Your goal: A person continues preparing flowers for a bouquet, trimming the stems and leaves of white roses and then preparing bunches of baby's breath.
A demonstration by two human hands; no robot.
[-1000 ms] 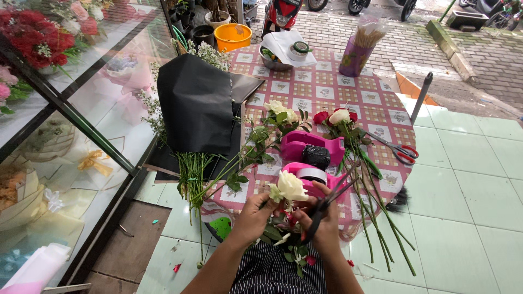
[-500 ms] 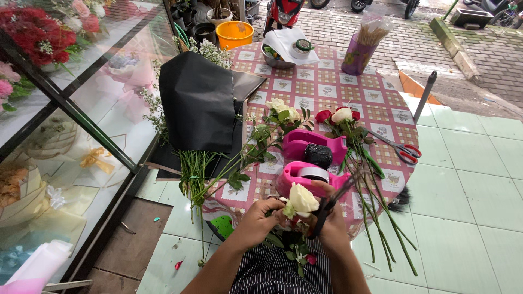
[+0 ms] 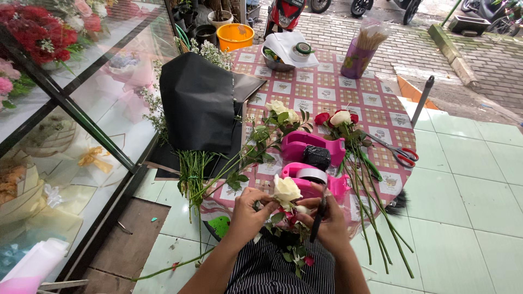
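Observation:
A white rose [image 3: 285,189] stands upright between my hands at the table's near edge, with small red blooms and leaves [image 3: 289,220] below it. My left hand [image 3: 249,209] is closed around the stems from the left. My right hand [image 3: 326,218] grips the same bunch from the right, with a dark thin tool [image 3: 318,215] running along its fingers. Right behind the rose sit two pink tape dispensers [image 3: 308,147], one nearer and one farther.
A round table with a checked cloth [image 3: 327,92] holds long-stemmed roses [image 3: 340,120], red-handled scissors [image 3: 400,155], black wrapping paper [image 3: 199,100], a purple cup of sticks [image 3: 359,54] and a bowl. A glass flower case [image 3: 60,125] stands left; green tiled floor lies right.
The white rose has been lifted more upright and sits slightly lower and closer to my body. Both hands have drawn together around the stems.

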